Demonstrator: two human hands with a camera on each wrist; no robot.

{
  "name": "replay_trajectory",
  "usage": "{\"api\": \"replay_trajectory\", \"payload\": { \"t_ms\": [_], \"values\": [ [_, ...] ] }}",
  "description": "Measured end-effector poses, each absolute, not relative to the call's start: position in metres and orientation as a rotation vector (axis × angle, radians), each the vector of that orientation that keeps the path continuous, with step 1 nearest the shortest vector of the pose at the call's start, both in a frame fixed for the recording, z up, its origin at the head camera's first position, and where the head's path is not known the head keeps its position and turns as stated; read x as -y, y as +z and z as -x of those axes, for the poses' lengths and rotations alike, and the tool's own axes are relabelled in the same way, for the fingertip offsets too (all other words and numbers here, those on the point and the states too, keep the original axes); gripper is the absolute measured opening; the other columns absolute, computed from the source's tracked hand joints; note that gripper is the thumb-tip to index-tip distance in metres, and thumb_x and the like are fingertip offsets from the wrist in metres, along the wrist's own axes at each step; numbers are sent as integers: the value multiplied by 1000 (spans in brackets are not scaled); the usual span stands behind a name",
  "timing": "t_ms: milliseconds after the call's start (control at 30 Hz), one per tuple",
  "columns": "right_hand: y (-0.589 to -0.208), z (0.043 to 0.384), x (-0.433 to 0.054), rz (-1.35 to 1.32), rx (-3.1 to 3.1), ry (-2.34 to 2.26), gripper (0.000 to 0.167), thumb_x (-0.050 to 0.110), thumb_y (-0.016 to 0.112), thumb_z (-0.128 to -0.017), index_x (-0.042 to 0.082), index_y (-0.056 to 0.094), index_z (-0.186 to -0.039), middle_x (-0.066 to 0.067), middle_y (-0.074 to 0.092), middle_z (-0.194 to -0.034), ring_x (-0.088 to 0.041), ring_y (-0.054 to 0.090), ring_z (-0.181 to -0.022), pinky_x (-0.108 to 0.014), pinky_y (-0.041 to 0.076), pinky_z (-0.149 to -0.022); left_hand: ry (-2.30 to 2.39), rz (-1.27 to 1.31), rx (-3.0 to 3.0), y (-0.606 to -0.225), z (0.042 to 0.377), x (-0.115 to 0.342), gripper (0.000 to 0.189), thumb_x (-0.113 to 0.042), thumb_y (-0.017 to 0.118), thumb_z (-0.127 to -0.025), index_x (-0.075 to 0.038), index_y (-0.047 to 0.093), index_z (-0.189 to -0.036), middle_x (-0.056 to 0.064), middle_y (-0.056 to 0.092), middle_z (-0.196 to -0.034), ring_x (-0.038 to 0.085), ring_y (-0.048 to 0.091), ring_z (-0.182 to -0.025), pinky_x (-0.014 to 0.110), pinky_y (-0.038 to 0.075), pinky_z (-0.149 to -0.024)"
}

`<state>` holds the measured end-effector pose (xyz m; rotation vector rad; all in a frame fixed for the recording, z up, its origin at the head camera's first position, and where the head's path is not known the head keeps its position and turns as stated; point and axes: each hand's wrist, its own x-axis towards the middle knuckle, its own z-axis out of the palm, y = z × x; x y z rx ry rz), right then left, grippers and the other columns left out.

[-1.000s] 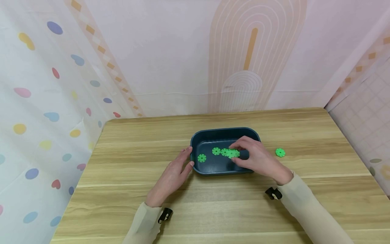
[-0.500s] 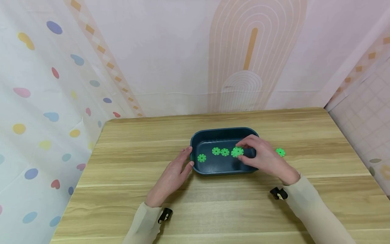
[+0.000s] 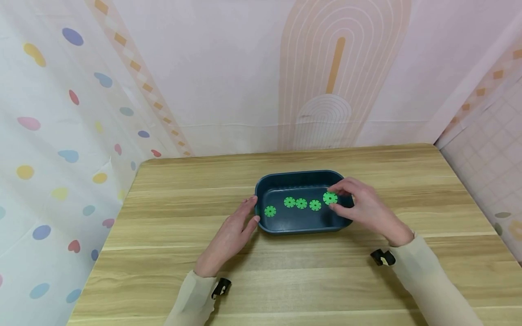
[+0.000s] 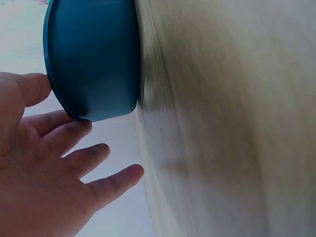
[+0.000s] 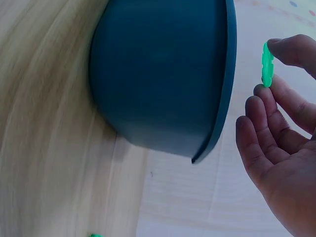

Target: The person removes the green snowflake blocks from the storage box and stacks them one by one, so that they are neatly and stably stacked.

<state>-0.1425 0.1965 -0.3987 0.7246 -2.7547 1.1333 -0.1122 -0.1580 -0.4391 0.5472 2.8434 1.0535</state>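
A dark blue plastic basin (image 3: pixel 302 228) stands on the table. In the head view my right hand (image 3: pixel 364 206), over the basin's right end, pinches a bright green notched disc (image 3: pixel 330 198) between thumb and fingers. The right wrist view has this interlocking disc (image 5: pixel 267 66) edge-on, higher than the rim. Inside the basin lie several more such discs (image 3: pixel 315 205), two of them side by side and one (image 3: pixel 270 211) off to the left. My left hand (image 3: pixel 228 237) touches the basin's left end with spread, fairly straight fingers; its thumb (image 4: pixel 37 89) meets the rim.
The basin rests on a wood-grain table (image 3: pixel 195 194), with a patterned curtain (image 3: pixel 228 77) behind it. A bit of green (image 5: pixel 95 235) shows on the tabletop at the right wrist view's bottom edge. Black clips (image 3: pixel 383 257) sit at both sleeve cuffs.
My right hand has moved right with the pinched disc, off the disc lying beneath it. The hand now covers the loose disc on the table in the head view. The left hand stays put.
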Motion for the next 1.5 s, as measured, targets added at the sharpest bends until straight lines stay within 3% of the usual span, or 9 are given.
{"api": "replay_trajectory", "payload": {
  "t_ms": [233, 533, 767, 967, 1233, 1500],
  "values": [
    [-398, 142, -207, -659, 2750, 1106, 29, 9, 83, -88, 6, 73, -115, -4, 67, -110, -21, 62, -97, -49, 55, -88, 1052, -545, -2847, -438, 112, 158, 55, -25, 51, -111, -5, 36, -160, 10, 35, -165, 32, 30, -153, 50, 29, -122],
    [-399, 141, -219, -625, 2738, 1079, 27, 9, 81, -89, 5, 73, -115, -6, 68, -110, -29, 64, -94, -47, 56, -84, 1059, -557, -2848, -439, 112, 158, 55, -24, 51, -111, -4, 36, -160, 9, 35, -165, 33, 31, -153, 49, 29, -122],
    [-399, 141, -228, -593, 2726, 1058, 27, 8, 81, -88, 5, 74, -114, -6, 68, -108, -25, 64, -92, -31, 56, -76, 1056, -557, -2852, -439, 111, 158, 56, -25, 51, -111, -5, 36, -160, 9, 35, -165, 31, 30, -153, 49, 29, -122],
    [-401, 141, -236, -563, 2731, 1051, 28, 6, 82, -87, 4, 74, -114, -6, 67, -105, -21, 61, -89, -32, 57, -74, 1059, -549, -2847, -439, 111, 158, 56, -25, 51, -111, -5, 36, -160, 9, 35, -165, 31, 29, -153, 49, 29, -122],
    [-406, 141, -250, -534, 2693, 1080, 27, 4, 82, -87, 2, 73, -113, -6, 68, -104, -18, 60, -88, -19, 53, -74, 1066, -556, -2848, -439, 112, 158, 56, -25, 51, -111, -4, 36, -160, 10, 35, -165, 33, 30, -153, 50, 30, -122],
    [-407, 139, -265, -508, 2730, 1088, 28, 6, 80, -90, 1, 72, -116, -9, 68, -107, -17, 59, -91, -14, 49, -76, 1072, -565, -2852, -438, 112, 158, 55, -24, 52, -111, -4, 37, -160, 10, 36, -165, 34, 31, -152, 50, 30, -121]
  ]
}}
